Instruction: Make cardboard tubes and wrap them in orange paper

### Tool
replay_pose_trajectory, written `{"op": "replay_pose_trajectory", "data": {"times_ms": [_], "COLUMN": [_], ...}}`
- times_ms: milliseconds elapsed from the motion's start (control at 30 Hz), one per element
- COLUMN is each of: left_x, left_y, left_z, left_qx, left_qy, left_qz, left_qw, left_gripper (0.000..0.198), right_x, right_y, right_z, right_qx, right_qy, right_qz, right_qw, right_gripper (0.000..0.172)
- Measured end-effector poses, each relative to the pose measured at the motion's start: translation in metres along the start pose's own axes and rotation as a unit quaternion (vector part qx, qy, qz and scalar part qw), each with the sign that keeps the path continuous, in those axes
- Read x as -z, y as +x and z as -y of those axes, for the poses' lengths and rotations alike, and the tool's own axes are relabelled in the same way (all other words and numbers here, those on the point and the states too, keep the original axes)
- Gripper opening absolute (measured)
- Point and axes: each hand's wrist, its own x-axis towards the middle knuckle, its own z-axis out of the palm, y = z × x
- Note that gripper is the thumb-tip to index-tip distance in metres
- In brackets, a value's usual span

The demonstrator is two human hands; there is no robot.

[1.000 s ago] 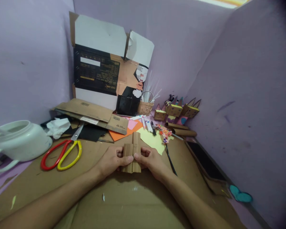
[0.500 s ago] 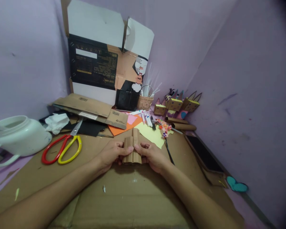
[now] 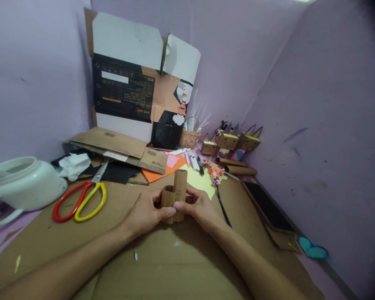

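Observation:
Two brown cardboard tubes stand upright side by side over the cardboard sheet (image 3: 162, 266), pressed together between my hands. The short tube (image 3: 168, 199) is on the left, its top opening showing; my left hand (image 3: 148, 210) closes round it with the thumb across its front. On the right rises the taller tube (image 3: 180, 181), which my right hand (image 3: 198, 206) grips, the thumb reaching to the seam between the two. Fingers behind the tubes are hidden. Whether the lower ends touch the sheet I cannot tell.
Scissors (image 3: 79, 202) with red and yellow handles lie left, beside a white pot (image 3: 34, 183). Orange paper (image 3: 151, 175), markers (image 3: 193, 160) and a patterned glue gun (image 3: 213, 170) lie beyond my hands. A phone (image 3: 268, 206) rests along the right wall. Cardboard animal figures (image 3: 228, 141) stand behind.
The pair of tubes has tilted from leaning away to upright, so the short tube's opening now shows. Both hands keep hold of them. The view has shifted slightly upward.

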Motion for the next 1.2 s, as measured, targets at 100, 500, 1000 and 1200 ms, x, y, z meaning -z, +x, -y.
{"op": "replay_pose_trajectory", "data": {"times_ms": [100, 500, 1000, 1200], "left_x": [-0.0007, -0.0022, -0.0021, -0.0012], "left_y": [-0.0004, 0.0002, 0.0001, 0.0005], "left_z": [-0.0011, -0.0042, -0.0036, -0.0032], "left_qx": [-0.002, -0.014, -0.012, -0.015], "left_qy": [0.005, 0.012, 0.038, 0.052], "left_qz": [-0.012, -0.024, -0.030, -0.025], "left_qw": [1.000, 1.000, 0.999, 0.998], "left_gripper": [0.027, 0.016, 0.019, 0.022], "right_x": [0.0014, 0.0017, 0.0034, 0.0014], "right_y": [0.0013, 0.0013, 0.0021, 0.0021], "right_z": [-0.0004, 0.0006, -0.0023, 0.0006], "right_qx": [0.035, 0.038, 0.053, 0.053], "right_qy": [-0.011, -0.021, -0.007, -0.010], "right_qz": [0.013, 0.000, 0.031, 0.024], "right_qw": [0.999, 0.999, 0.998, 0.998], "right_gripper": [0.037, 0.035, 0.036, 0.038]}}
